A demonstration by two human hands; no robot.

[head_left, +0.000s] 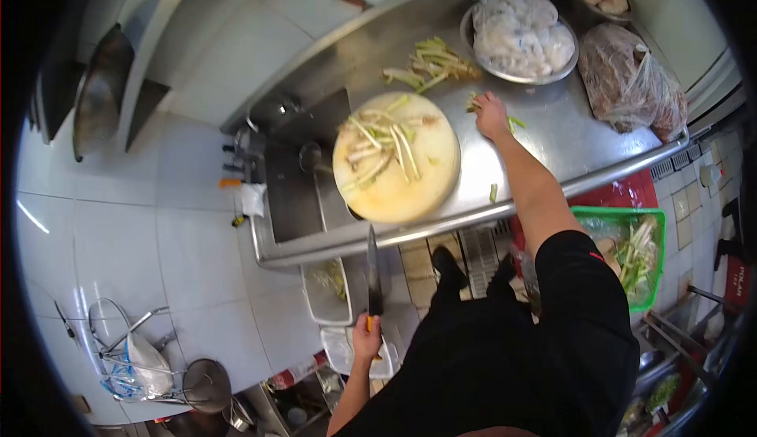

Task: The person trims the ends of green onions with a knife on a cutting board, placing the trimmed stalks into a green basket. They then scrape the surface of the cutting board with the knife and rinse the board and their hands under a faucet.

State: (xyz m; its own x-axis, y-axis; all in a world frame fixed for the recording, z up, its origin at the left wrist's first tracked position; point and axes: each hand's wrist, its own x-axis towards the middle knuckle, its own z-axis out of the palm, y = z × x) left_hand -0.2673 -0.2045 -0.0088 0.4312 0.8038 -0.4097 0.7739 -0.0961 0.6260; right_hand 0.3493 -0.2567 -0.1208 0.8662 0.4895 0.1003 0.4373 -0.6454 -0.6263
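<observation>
My left hand [367, 338] is closed around the orange handle of a kitchen knife [374, 267]. The blade points away from me, its tip near the sink's front edge. On the steel counter, my right hand [490, 115] is closed on short green stalk pieces [473, 102]; its fingertips are partly hidden. More green bits [516, 123] lie beside that hand. Left of it, a round, thick cutting board [430, 188] carries pale green stalks with brownish root ends [386, 141]. Behind the board is a pile of cut stalks [434, 62].
A metal bowl of bagged white food [524, 39] and a large plastic bag of brownish contents [627, 78] stand on the right. The sink [300, 188] lies left of the board. A green basket of stalks [661, 259] and a white bin [325, 311] are below the counter.
</observation>
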